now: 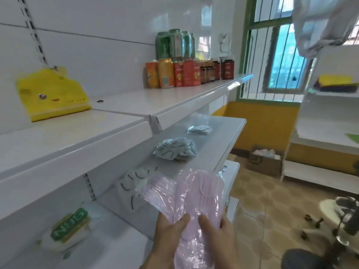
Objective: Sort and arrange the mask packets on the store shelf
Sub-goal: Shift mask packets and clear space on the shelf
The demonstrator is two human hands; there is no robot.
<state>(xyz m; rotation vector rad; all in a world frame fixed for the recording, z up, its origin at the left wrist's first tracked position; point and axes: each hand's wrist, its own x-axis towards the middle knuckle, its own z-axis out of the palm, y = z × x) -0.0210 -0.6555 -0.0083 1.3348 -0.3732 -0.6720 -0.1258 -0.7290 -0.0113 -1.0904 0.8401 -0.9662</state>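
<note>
One yellow pack (52, 94) sits on the top shelf (116, 121). On the middle shelf (223, 136) lie three piles of mask packets (175, 148). In front of it, the left hand (169, 232) and right hand (219, 230) both pinch a fan of about three pink mask packets (186, 193), thumbs on top.

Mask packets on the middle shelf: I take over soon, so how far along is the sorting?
Partly done. Three groups already lie apart on the middle shelf: small white packets, a grey-green packet pile and white masks with dark loops. In hand: the left hand and right hand both grip a fan of pink mask packets. Left: placing the pink ones; the grey-green pile looks loose.
</note>
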